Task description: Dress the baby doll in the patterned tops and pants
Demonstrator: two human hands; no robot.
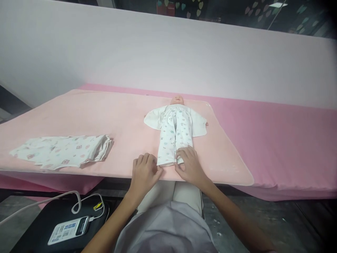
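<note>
Left forearm (pixel 116 218), bare: you are angling it forward and inward. Left hand (pixel 144 173), knuckles up: you are holding its fingers curled, thumb pointing rightward. Right forearm (pixel 233 212), bare: you are slanting it forward and leftward. Right hand (pixel 191 168): you are bending its fingers, thumb lying below.

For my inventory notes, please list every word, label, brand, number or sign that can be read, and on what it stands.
Nothing is readable.
White device: blue printing, too blurred.
Yellow tag: any marks too small.
Patterned trousers: tiny prints, whether lettering I cannot tell.
</note>
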